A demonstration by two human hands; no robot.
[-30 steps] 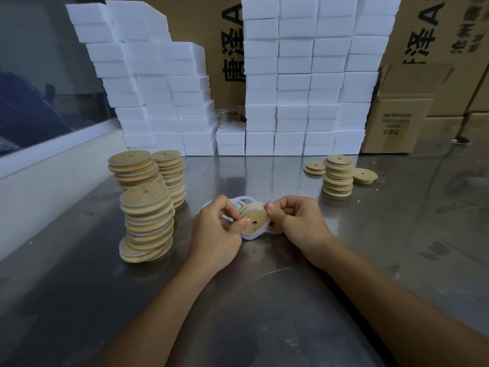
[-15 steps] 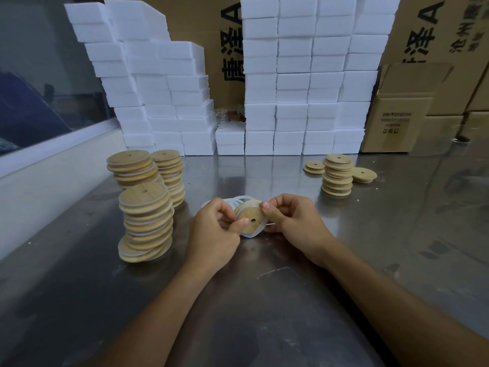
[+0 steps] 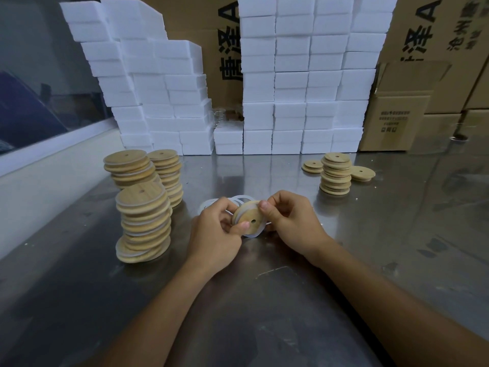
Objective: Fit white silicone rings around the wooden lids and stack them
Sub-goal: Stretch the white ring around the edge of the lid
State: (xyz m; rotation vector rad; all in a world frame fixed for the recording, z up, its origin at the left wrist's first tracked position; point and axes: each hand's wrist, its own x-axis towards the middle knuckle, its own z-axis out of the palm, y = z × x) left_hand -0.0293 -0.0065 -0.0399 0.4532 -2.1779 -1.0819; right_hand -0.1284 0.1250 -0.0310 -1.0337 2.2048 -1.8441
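A round wooden lid (image 3: 250,218) with a small hole is held tilted just above the steel table, a white silicone ring (image 3: 254,233) showing around its lower edge. My left hand (image 3: 215,234) pinches the lid's left side, thumb on its face. My right hand (image 3: 291,221) pinches its top right edge with thumb and fingers. Loose white rings (image 3: 239,201) lie on the table behind my hands. Three stacks of ringed lids (image 3: 144,221) stand at the left. A stack of bare lids (image 3: 335,174) stands at the right.
Walls of white foam blocks (image 3: 301,83) line the back of the steel table (image 3: 264,300), with cardboard boxes (image 3: 397,117) behind and to the right. Two loose bare lids lie beside the right stack. A white ledge runs along the left.
The lid has turned a little in my fingers and the ring sits closer around its edge. Both hands stay in the same place.
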